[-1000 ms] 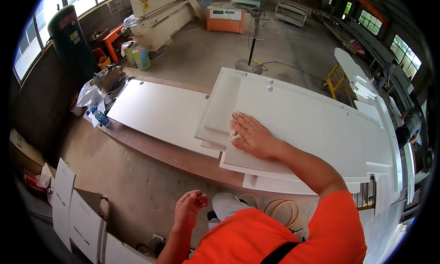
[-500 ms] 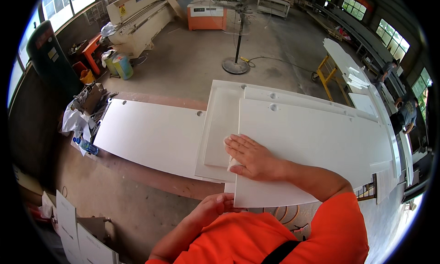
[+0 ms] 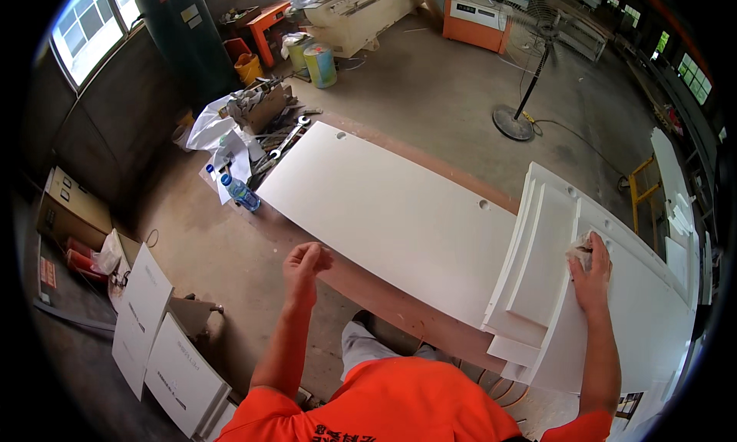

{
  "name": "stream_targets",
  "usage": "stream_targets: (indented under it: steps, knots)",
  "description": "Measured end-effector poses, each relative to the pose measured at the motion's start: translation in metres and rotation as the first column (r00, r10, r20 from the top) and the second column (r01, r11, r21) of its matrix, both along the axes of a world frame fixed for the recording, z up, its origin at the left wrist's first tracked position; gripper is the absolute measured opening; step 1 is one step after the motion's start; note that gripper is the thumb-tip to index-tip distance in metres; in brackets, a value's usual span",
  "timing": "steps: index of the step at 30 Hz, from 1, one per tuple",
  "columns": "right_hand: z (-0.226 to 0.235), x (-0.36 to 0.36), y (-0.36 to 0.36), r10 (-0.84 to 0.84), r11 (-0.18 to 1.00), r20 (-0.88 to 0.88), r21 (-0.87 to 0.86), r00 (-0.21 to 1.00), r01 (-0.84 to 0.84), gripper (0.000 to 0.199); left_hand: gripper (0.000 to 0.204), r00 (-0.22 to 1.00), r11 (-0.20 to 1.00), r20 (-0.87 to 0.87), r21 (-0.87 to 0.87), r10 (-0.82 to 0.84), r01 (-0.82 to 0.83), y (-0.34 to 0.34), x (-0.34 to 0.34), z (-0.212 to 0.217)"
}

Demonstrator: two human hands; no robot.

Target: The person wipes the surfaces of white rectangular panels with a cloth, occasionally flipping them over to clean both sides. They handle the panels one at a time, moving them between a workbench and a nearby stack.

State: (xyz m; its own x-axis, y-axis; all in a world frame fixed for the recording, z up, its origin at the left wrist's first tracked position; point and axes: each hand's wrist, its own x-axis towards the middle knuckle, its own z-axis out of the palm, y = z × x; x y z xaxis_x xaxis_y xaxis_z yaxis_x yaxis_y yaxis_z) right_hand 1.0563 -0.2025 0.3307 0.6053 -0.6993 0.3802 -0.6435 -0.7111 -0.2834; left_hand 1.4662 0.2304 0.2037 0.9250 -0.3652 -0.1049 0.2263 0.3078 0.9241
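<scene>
My right hand (image 3: 593,277) grips a crumpled whitish rag (image 3: 578,251), resting on the edge of the upper white panel (image 3: 614,334) at the right. That panel lies on a stack with several other white panels (image 3: 530,292), whose edges are staggered and which have round holes near their far edges. My left hand (image 3: 305,264) is raised near the front edge of the bench, its fingers curled closed with nothing visible in them. Just beyond it a single white panel (image 3: 391,211) lies flat, with two round holes along its far edge.
Bottles (image 3: 240,192), a wrench (image 3: 290,137) and crumpled white sheeting (image 3: 211,131) crowd the bench's left end. White boards (image 3: 184,373) lean at the lower left. Across the floor stand a pedestal fan (image 3: 530,96), an orange-and-white machine (image 3: 476,23) and a dark green tank (image 3: 188,46).
The view has swung left. My left hand has left the stack's front edge and risen to the left, by the single panel. My right hand stays at the upper panel's edge with the rag.
</scene>
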Motion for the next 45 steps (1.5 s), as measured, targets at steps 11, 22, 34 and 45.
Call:
stream_targets:
  steps: [11,22,34,45]
  knots:
    - [0.023,0.068,0.067,-0.531,0.805,0.662,0.589,0.53,0.07,0.025,0.105,0.579,0.471,0.629,0.354,0.52,-0.808,0.098,0.379,-0.159]
    - [0.024,0.202,0.258,-0.646,0.322,0.564,0.812,0.515,-0.486,0.033,0.077,0.68,0.519,0.668,0.482,0.303,-0.706,0.13,0.399,-0.148]
    - [-0.014,0.343,0.343,0.393,0.734,0.61,0.243,0.688,-0.634,0.023,0.055,0.452,0.744,0.629,0.655,-0.633,0.132,0.029,0.029,0.072]
    - [-0.07,0.244,0.244,-0.058,0.731,0.412,0.638,0.909,-0.243,0.041,0.072,0.225,0.555,0.536,0.832,-0.813,0.023,-0.058,-0.057,0.116]
